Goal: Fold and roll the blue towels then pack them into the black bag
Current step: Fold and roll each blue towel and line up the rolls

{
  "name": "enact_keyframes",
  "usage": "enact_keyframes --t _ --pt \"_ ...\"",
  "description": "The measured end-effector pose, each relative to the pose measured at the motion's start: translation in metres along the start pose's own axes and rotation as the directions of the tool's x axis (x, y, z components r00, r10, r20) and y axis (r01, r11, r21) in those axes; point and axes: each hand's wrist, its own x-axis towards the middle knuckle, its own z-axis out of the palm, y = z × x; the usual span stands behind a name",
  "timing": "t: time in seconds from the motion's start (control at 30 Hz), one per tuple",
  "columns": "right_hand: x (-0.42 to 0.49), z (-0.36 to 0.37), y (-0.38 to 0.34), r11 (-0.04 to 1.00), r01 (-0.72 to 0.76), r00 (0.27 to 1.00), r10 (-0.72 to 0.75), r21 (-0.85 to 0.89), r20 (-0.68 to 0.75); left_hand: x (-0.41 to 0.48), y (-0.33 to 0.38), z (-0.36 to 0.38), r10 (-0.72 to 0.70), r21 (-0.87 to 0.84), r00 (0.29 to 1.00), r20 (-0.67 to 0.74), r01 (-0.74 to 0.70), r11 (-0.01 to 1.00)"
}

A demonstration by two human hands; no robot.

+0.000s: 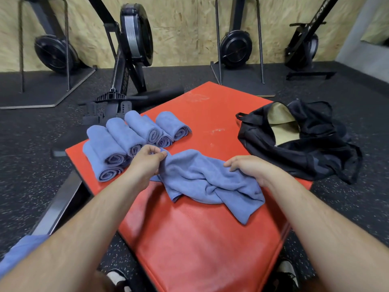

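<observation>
Crumpled blue microfibre towel [202,182] on red vinyl pad [200,239], long axis left-right, strung between both hands. Left grip [147,159] pinches far-left corner; right grip [250,167] clutches right edge. Open black fabric bag [305,144] right, nearer right grip. Rolled blue towels [126,140] far left.

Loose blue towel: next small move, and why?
Probably draw the hands apart to spread the loose towel flat on the red mat. It lies crumpled and twisted; the left hand pinches one corner and the right hand grips its right end. It likely needs flattening before folding and rolling like the rolled towels beside it.
</observation>
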Motion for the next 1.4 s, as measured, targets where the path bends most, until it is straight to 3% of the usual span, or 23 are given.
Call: enact_keyframes --t 0.1,0.27,0.37,0.53,0.73,0.8,0.93,1.13,1.3,1.4 --pt "-0.008 -0.012 -0.013 0.974 0.005 0.998 -0.021 0.227 0.067 0.003 0.006 -0.002 0.152 0.131 0.984 -0.092 -0.139 0.982" --pt "-0.044 -0.036 -0.032 0.865 0.345 0.938 -0.302 0.364 -0.17 -0.007 0.036 -0.009 0.28 0.011 0.948 -0.149 -0.281 0.96" --pt "-0.076 -0.046 -0.039 0.763 0.443 0.896 -0.373 0.471 -0.239 -0.026 0.062 -0.016 0.27 -0.036 0.931 -0.244 -0.287 0.957" --pt "-0.113 -0.067 -0.056 0.799 0.526 0.849 -0.468 0.291 -0.248 -0.038 0.113 -0.04 0.386 0.054 0.893 -0.23 -0.384 0.922" --pt "-0.166 -0.092 -0.104 0.75 0.516 0.856 -0.464 0.414 -0.227 -0.075 0.177 -0.054 0.394 -0.024 0.913 -0.105 -0.398 0.917" --pt "-0.182 -0.095 -0.117 0.726 0.533 0.846 -0.447 0.434 -0.29 -0.086 0.194 -0.057 0.397 -0.089 0.913 -0.093 -0.405 0.91" --pt "-0.2 -0.099 -0.134 0.655 0.637 0.765 -0.471 0.407 -0.439 -0.105 0.22 -0.064 0.469 -0.051 0.876 -0.109 -0.477 0.878" --pt "-0.241 -0.103 -0.142 0.633 0.675 0.732 -0.51 0.379 -0.451 -0.138 0.236 -0.08 0.524 -0.076 0.841 -0.138 -0.536 0.841" --pt "-0.271 -0.103 -0.141 0.622 0.667 0.745 -0.579 0.411 -0.331 -0.157 0.237 -0.101 0.499 -0.202 0.863 -0.082 -0.505 0.839" --pt "-0.282 -0.103 -0.137 0.564 0.721 0.693 -0.596 0.402 -0.406 -0.169 0.237 -0.108 0.514 -0.22 0.858 -0.009 -0.503 0.836"
